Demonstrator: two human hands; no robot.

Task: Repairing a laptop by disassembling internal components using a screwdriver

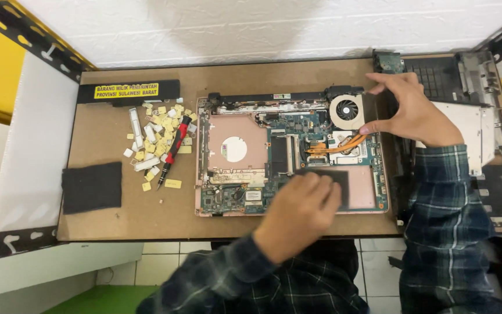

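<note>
An opened laptop base [233, 148] with its pink frame and green circuit board lies on a brown board [146, 215]. My left hand [297, 212] rests on a dark flat piece [335, 177] at the base's front edge. My right hand [411, 110] grips the right rear corner of the base, fingers and thumb spread around it beside the round cooling fan [347, 110]. Copper heat pipes [341, 145] run just below the thumb.
A red-and-black screwdriver [174, 150] lies among several small yellow and white key pieces [157, 142] left of the base. A dark foam pad [92, 187] and a long black battery bar [128, 92] sit farther left. Another stripped laptop shell [472, 93] lies at right.
</note>
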